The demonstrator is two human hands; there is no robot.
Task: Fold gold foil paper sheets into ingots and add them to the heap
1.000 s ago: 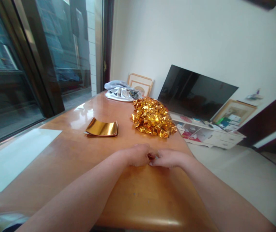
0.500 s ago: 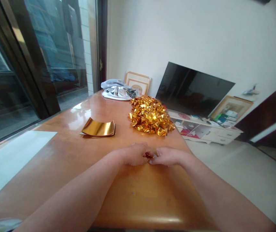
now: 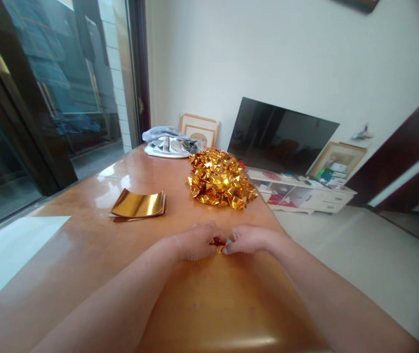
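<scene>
The left hand [image 3: 198,242] and right hand [image 3: 249,239] are pinching, and mostly concealing, a gold foil piece [image 3: 220,249] near the gold pile [image 3: 222,181] on the tabletop [image 3: 190,299]. A white sheet [image 3: 18,257] is running off-frame.

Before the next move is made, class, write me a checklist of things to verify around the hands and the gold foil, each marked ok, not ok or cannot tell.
1. Left hand and right hand both at the small, shiny gold foil piece: ok, it sits between their fingers.
2. Shape of that piece: cannot tell, fingers hide most of it.
3. Stack of flat, rectangular gold foil sheets apart from the hands: ok.
4. Stack squared up: not ok, edges are uneven and the top sheet curls.
5. Heap of angular, folded gold foil pieces apart from the stack: ok, there is brown tabletop between.
</scene>
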